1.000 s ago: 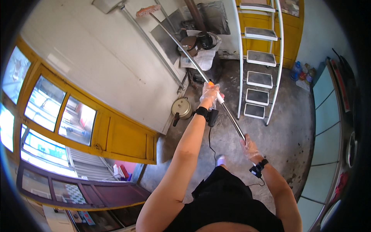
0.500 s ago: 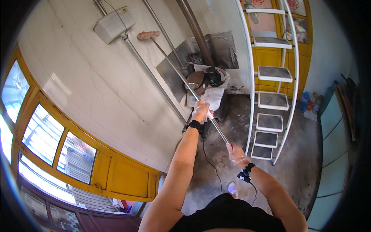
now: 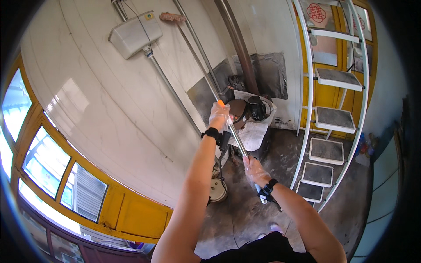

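White marbled wall [image 3: 118, 114] — yellow-framed windows [image 3: 46, 162] — stained grey floor [image 3: 250, 221].

A head-worn fisheye looks down and forward over the nearby pole [image 3: 202, 69] toward wall [image 3: 114, 118] and floor [image 3: 245, 215].

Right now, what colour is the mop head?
The mop head is brownish pink; it shows best in the head view, near the top edge.

1. Gloved hands [image 3: 218, 115]: two.
2. Black wrist straps [image 3: 269, 187]: two.
3. Long-handled fluffy-headed mop [image 3: 220, 103]: one.
4. White stepladder [image 3: 335, 119]: one.
5. White wall-mounted tank [image 3: 135, 35]: one.
6. Thick brown pipe [image 3: 237, 45]: one.
7. Pale lidded pot [image 3: 217, 191]: one.
8. Red door emblems [image 3: 316, 13]: two.
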`<state>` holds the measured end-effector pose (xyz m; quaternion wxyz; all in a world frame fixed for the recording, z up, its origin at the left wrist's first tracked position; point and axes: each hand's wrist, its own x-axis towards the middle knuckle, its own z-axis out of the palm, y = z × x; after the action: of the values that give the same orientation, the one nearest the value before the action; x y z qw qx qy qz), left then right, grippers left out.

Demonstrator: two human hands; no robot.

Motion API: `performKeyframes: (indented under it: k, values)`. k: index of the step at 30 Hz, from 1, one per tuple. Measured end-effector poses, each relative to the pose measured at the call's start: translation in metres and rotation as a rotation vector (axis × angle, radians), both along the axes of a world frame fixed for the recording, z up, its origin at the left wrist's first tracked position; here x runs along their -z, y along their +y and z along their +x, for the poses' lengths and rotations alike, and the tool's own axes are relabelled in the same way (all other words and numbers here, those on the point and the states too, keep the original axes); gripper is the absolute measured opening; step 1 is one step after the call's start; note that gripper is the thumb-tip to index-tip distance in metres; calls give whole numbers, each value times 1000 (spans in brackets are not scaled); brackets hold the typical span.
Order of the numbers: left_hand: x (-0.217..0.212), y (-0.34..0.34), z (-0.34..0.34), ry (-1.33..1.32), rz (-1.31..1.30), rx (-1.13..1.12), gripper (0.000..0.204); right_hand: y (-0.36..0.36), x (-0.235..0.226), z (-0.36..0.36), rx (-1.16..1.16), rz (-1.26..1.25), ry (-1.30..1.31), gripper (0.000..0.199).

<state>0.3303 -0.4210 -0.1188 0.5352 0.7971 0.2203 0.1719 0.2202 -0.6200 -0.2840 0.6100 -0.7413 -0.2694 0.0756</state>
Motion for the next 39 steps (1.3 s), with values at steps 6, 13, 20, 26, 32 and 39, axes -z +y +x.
performKeyframes:
  k: [6, 13, 20, 26, 32, 39]
  values:
    - [-57, 7, 55, -217, -11, 25, 33, 49, -19, 103, -179, 295, 255, 35]
    - [-132, -3, 108, -65, 206, -78, 33, 76, -98, 177, 78, 4, -237, 42]
    - [-94, 98, 165, 274, 1113, -33, 20, 111, -52, 194, -103, 14, -99, 40]
    - [17, 53, 138, 656, 1850, 58, 23, 54, 60, 150, -116, -73, -26, 20]
    - [99, 14, 121, 633, 1703, 106, 26, 9, 203, 131, -160, -265, 351, 28]
    - [-12, 60, 165, 491, 1822, -132, 22, 39, 72, 190, 28, -295, -284, 36]
